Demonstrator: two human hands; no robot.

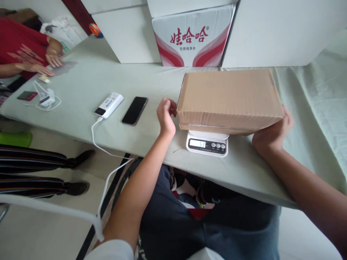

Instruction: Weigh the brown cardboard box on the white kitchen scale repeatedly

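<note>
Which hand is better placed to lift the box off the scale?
Probably right: the right hand cups the cardboard box at its lower corner, while the left hand only touches the box's end above the scale.

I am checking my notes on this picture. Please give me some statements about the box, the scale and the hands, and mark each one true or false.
1. The box sits on the scale. True.
2. The left hand is at the box's left end, the right hand at its right front corner. True.
3. The scale's display is blank. False: it shows digits, which look like 53.
4. The phone lies on top of the box. False: it lies on the table, left of the box, beside the power bank.
5. The power bank has a white cable plugged in. True.
</note>
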